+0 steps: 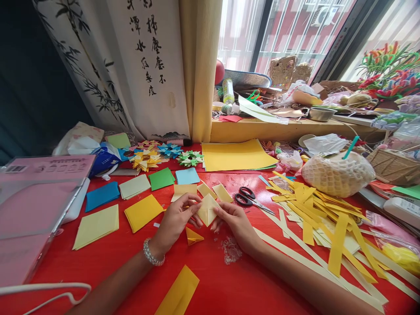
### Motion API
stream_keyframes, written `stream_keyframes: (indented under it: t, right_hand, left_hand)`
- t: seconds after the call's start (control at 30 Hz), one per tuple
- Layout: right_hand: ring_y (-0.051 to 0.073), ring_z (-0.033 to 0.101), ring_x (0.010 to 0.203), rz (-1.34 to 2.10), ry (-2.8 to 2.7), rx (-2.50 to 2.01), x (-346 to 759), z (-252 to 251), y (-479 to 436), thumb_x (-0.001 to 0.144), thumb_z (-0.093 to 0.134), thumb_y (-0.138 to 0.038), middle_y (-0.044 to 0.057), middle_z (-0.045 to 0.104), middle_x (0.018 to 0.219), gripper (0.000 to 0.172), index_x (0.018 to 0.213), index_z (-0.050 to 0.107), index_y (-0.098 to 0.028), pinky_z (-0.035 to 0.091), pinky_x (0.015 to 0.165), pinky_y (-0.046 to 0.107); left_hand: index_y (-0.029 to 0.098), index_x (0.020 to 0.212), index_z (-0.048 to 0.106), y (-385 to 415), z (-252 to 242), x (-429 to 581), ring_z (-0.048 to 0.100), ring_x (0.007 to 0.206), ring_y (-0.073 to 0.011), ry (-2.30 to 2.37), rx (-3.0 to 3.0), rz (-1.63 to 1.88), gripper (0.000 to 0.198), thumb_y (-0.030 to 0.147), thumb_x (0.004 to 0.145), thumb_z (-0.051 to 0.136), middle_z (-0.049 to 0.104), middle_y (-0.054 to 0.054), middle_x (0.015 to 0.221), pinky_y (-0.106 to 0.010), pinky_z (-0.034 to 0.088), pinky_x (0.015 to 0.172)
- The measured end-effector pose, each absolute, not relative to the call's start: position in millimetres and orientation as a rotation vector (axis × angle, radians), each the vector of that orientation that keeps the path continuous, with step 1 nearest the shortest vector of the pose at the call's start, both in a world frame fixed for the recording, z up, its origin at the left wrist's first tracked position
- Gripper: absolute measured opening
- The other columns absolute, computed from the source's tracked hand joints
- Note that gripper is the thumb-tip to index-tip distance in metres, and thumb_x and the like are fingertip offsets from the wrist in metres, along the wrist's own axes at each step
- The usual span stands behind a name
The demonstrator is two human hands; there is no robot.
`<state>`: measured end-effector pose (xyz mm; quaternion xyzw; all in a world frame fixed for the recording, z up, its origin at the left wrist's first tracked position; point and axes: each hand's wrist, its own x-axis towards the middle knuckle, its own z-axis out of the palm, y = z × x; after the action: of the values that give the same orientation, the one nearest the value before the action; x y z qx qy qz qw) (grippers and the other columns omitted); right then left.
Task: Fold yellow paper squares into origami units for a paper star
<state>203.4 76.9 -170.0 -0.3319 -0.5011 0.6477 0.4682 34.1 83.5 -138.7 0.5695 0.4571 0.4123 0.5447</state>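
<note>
A small pale-yellow folded paper (208,211), diamond-shaped with a crease down its middle, is held up over the red table between both hands. My left hand (179,214) pinches its left corner, with a beaded bracelet at the wrist. At the right corner, my right hand (234,223) grips it between thumb and fingers. Below the left fingers lies a small orange-yellow folded triangle (193,236). Just behind the hands are several cream paper pieces (223,193), partly hidden. Black-handled scissors (251,200) rest beyond my right hand.
Stacks of coloured paper, such as yellow (143,212) and blue (103,196), lie at left. Yellow and cream paper strips (308,210) pile up at right. Folded paper stars (146,160) and large yellow sheets (232,155) sit at the back. A netted round object (337,173) holds a straw.
</note>
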Motion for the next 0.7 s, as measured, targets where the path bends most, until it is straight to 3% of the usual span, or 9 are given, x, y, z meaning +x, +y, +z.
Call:
stream_keyframes:
  t: [0.3,0.4,0.57,0.7]
  right_hand:
    - [0.012,0.054,0.050,1.560,-1.175,-0.813,202.9,-170.5,76.9,0.085,0.058,-0.034,0.003,0.059,0.058,0.024,0.079,0.057,-0.011,0.043,0.047,0.018]
    - [0.013,0.056,0.053,1.568,-1.185,-0.798,202.5,-169.6,77.0,0.085,0.058,-0.034,0.004,0.060,0.062,0.022,0.084,0.059,-0.011,0.045,0.049,0.019]
    - [0.014,0.056,0.055,1.536,-1.198,-0.822,203.1,-168.8,76.7,0.083,0.059,-0.031,0.004,0.061,0.063,0.022,0.091,0.064,-0.011,0.045,0.052,0.021]
    - [0.013,0.056,0.055,1.521,-1.175,-0.818,204.0,-170.0,76.7,0.081,0.058,-0.028,0.003,0.062,0.062,0.024,0.099,0.066,-0.014,0.045,0.055,0.022]
  left_hand:
    - [0.015,0.091,0.063,83.9,-138.4,30.6,0.061,0.065,-0.0130,1.050,1.492,0.876,0.024,0.036,0.080,0.058,0.060,-0.002,0.077,-0.022,0.049,0.062]
    - [0.015,0.090,0.060,85.2,-142.2,30.3,0.060,0.062,-0.0121,1.082,1.493,0.892,0.022,0.034,0.079,0.058,0.059,0.000,0.071,-0.022,0.049,0.062]
    - [0.019,0.105,0.053,85.9,-146.2,30.8,0.060,0.060,-0.0124,1.063,1.397,0.922,0.032,0.032,0.077,0.061,0.054,0.003,0.068,-0.022,0.050,0.059]
    - [0.016,0.094,0.057,85.8,-142.9,31.0,0.059,0.059,-0.0119,1.050,1.310,0.912,0.024,0.031,0.075,0.062,0.055,0.002,0.070,-0.022,0.049,0.058]
